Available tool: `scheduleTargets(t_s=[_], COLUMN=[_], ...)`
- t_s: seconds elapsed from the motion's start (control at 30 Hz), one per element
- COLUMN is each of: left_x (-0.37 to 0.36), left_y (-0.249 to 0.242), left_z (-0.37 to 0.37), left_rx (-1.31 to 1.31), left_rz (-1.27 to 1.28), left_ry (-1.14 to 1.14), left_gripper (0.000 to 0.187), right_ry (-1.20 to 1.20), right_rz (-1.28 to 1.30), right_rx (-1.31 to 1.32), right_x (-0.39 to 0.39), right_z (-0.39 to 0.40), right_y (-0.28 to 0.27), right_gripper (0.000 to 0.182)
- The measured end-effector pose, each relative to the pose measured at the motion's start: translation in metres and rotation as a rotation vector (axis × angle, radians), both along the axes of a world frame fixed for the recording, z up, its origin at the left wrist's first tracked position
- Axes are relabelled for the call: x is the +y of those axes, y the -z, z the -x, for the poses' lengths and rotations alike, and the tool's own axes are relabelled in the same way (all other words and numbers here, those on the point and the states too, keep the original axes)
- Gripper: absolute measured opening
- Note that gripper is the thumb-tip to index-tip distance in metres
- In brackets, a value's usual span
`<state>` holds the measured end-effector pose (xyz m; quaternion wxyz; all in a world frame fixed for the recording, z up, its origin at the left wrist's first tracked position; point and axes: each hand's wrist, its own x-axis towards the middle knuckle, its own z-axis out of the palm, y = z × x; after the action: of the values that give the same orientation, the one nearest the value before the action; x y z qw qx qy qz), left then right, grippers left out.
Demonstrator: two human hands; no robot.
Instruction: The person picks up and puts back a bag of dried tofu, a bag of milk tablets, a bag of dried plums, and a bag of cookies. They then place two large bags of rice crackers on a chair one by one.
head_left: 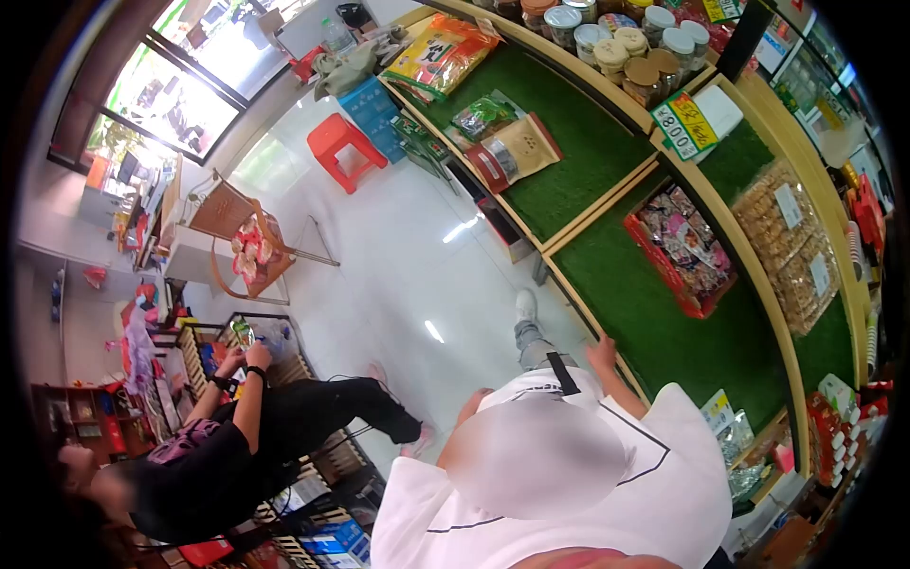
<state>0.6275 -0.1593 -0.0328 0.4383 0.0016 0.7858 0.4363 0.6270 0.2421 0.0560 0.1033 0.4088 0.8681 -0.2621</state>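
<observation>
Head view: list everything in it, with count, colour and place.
green-lined shelves: one unit, tan-edged, right
jars: many, pale or tan lids, top
price sign: one, yellow-green, shelf edge
large bag: one, orange-yellow, upper shelf end
pouch: one, tan-red, shelf
tray: one, red, holding wrapped pieces, shelf
snack packs: two, golden, far right
stool: one, red, floor
boxes: blue, count unclear, behind stool
chair: one, brown, left
racks and small goods: mixed, lower left and right edge, too cluttered to count
other person: one, black clothes, holding packet, left
right hand: one, bare, at shelf edge
left hand: one, bare, partly hidden beside white shirt
</observation>
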Motion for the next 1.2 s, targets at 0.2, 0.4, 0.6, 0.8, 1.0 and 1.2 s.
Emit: scheduleTargets(t_s=[0.2, 0.4, 0.6, 0.8, 1.0, 1.2], left_x=[-0.011, -0.011, 0.065, 0.141, 0.21, 0.259], left_y=[-0.049, -0.062, -0.081, -0.095, -0.139, -0.111], left_z=[0.089, 0.223, 0.37, 0.484, 0.615, 0.741], left_rx=[-0.099, -0.061, 0.193, 0.522, 1.017, 0.916], left_rz=[0.144, 0.285, 0.161, 0.014, -0.052, -0.065], left_ry=[-0.381, -0.107, -0.097, 0.065, 0.127, 0.36], left_gripper=[0.045, 0.045, 0.038, 0.028, 0.036, 0.057], right_ry=[0.137, 0.36, 0.319, 0.268, 0.593, 0.616], right_rz=[-0.027, 0.207, 0.164, 0.391, 0.134, 0.057], right_rx=[-0.353, -0.353, -0.261, -0.271, 0.075, 0.404], right_x=[0.019, 0.021, 0.015, 0.029, 0.013, -0.051], right_z=[0.062, 0.153, 0.198, 0.198, 0.245, 0.413], right_y=[0.0, 0.015, 0.001, 0.056, 0.013, -0.001], right_gripper=[0.06, 0.06, 0.063, 0.05, 0.027, 0.019])
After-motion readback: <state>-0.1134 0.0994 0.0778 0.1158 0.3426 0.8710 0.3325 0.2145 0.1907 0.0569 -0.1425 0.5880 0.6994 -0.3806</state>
